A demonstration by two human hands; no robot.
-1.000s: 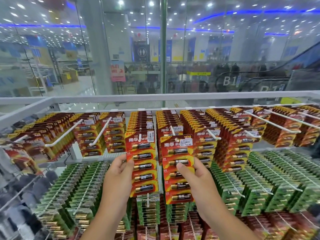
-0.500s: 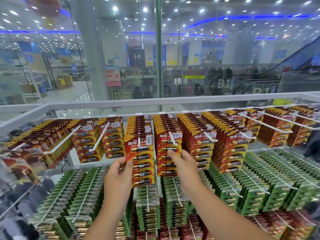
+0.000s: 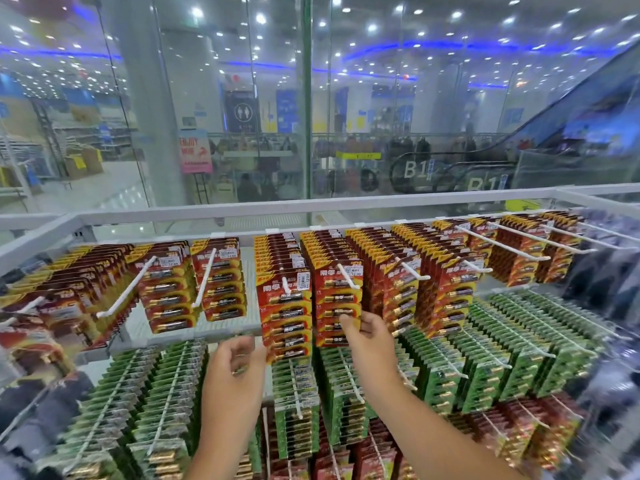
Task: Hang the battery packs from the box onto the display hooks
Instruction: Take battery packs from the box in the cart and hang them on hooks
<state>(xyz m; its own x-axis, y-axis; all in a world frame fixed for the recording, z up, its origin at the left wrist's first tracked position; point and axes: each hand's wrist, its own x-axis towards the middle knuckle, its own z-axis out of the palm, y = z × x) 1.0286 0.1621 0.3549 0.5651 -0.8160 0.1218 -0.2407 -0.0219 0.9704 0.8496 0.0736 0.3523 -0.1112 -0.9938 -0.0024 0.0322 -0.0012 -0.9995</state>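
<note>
L hand hangs loose, fingers half bent, holds nothing, just under a red battery pack. R hand touches next red pack on its white hook; grip unclear. Tag reads 12.00. Far back, escalator sign says B1.

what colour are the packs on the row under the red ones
Green packs, clearest in the head view.
</note>
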